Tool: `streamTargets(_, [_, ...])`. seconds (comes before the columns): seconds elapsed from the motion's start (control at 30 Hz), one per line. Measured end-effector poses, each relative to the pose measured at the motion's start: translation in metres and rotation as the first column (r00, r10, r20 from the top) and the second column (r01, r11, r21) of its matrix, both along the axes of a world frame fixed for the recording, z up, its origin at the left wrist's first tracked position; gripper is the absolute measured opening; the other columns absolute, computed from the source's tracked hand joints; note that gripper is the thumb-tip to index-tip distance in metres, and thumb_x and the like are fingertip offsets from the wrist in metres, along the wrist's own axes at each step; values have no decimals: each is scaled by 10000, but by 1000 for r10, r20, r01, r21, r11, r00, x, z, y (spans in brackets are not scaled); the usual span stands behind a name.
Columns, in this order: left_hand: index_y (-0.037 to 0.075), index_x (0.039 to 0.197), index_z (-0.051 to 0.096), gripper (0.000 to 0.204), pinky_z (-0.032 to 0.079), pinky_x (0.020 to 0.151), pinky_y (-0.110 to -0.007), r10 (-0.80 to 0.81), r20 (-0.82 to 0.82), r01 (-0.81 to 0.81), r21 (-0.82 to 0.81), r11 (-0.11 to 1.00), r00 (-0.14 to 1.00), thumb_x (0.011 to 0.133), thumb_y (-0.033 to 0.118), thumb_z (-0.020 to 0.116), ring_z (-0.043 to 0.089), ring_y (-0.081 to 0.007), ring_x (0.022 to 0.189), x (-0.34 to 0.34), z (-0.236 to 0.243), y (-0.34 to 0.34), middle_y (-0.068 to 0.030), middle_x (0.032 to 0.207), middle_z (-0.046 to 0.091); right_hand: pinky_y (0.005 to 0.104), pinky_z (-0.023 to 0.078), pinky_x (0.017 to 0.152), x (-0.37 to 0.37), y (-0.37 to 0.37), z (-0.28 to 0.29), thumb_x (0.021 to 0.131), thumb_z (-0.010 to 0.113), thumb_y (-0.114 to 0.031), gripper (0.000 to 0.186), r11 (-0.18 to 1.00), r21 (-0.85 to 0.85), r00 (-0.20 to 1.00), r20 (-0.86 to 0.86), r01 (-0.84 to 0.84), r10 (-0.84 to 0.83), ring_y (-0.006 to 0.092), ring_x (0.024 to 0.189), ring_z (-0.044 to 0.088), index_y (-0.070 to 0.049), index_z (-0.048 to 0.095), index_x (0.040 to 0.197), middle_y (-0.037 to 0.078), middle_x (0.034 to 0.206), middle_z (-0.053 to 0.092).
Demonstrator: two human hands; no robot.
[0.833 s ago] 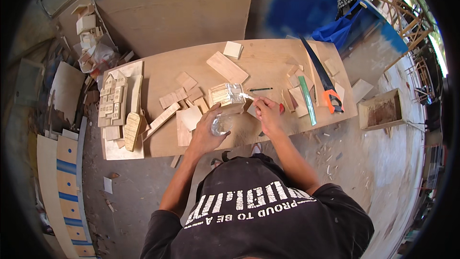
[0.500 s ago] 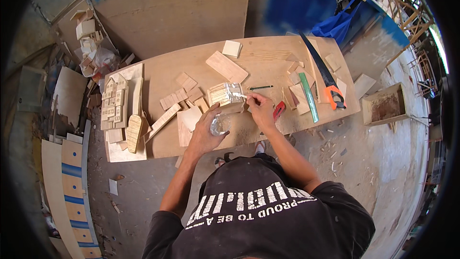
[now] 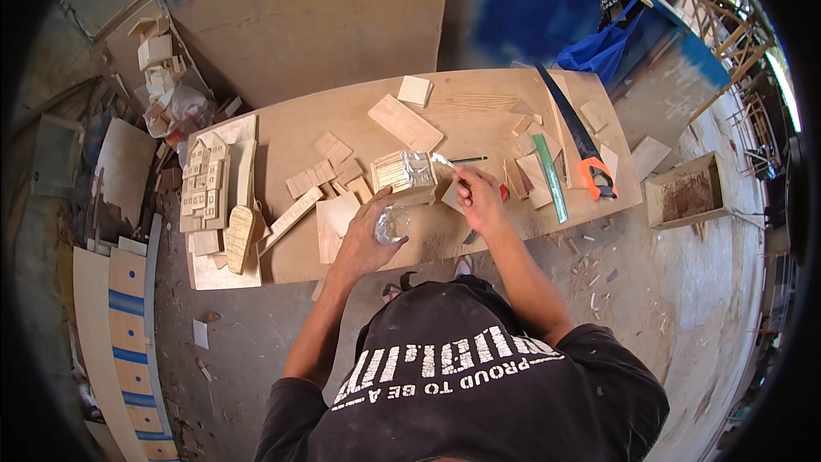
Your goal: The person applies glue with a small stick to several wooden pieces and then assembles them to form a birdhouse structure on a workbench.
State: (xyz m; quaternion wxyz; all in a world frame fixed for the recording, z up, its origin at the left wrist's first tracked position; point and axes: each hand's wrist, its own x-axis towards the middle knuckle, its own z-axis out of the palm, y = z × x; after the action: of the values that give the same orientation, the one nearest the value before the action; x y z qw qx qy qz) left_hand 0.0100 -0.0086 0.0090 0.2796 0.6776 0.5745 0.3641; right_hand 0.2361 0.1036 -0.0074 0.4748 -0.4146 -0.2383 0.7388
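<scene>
The right hand (image 3: pixel 475 192) pinches a white-tipped stick (image 3: pixel 441 158) beside a slatted wooden model (image 3: pixel 398 173), which is near the middle of the bench (image 3: pixel 291 141), just ahead of the left hand (image 3: pixel 363 238), itself curled around a clear container (image 3: pixel 393 224), while bold white lettering (image 3: pixel 392 363) crosses the person's dark shirt (image 3: pixel 479 423).

White lettering (image 3: pixel 425 353) ran inverted across the black T-shirt (image 3: pixel 470 402), one large blocky row and one smaller. White capitals also marked black fabric (image 3: pixel 613 2) above the blue bag (image 3: pixel 592 51), only partly legible.
</scene>
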Motion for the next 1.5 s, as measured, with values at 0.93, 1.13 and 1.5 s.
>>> streamTargets(0.93, [-13, 1254, 538, 651, 478, 1073, -440, 8, -15, -9, -39, 999, 1000, 698, 91, 860, 541, -385, 1309, -2, 2, -1, -166, 1503, 499, 238, 412, 611, -43, 15, 1, 926, 659, -79, 176, 954, 299, 911, 402, -38, -90, 53, 693, 516, 68, 739, 978, -18, 767, 635])
streamTargets(1.13, [-24, 1251, 541, 651, 486, 1060, -437, 1, -39, -2, -28, 1000, 999, 698, 98, 863, 554, -385, 1290, -2, 2, 1, -167, 1502, 498, 230, 393, 612, -45, 23, 1, 924, 673, -89, 180, 901, 427, 885, 447, -82, -131, 50, 677, 497, 70, 737, 981, -25, 781, 629])
streamTargets(1.5, [-19, 1247, 534, 669, 494, 1045, -451, -13, -33, 13, -1, 1000, 999, 679, 88, 871, 556, -405, 1278, -3, 0, 0, -168, 1508, 494, 233, 423, 624, -43, 16, -20, 926, 658, -76, 162, 957, 289, 855, 493, 13, -160, 59, 707, 539, 69, 725, 956, 1, 802, 661])
